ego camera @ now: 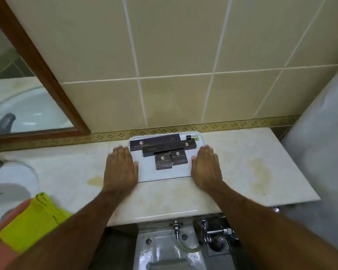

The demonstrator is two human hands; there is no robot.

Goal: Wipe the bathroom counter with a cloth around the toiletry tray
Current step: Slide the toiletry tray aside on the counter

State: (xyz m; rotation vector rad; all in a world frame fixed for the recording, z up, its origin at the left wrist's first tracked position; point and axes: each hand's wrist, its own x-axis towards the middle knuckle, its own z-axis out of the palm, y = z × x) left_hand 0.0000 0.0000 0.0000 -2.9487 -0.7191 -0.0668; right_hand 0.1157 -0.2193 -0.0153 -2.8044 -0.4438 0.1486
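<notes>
A white toiletry tray (164,175) sits on the pale marble counter (242,152) against the tiled wall. It carries several dark boxes (160,149) and a small bottle (192,137). My left hand (120,168) lies flat along the tray's left side, thumb over its rim. On the opposite side my right hand (206,168) mirrors it, thumb on the rim. Both hands clasp the tray between them. A yellow-green cloth (31,223) lies at the lower left by the sink, in neither hand.
A white sink (6,191) is set into the counter at the left, under a wood-framed mirror (27,94). Yellowish stains (95,181) mark the counter on both sides of the tray. Below the counter's front edge are a metal floor drain (220,240) and pipe fittings.
</notes>
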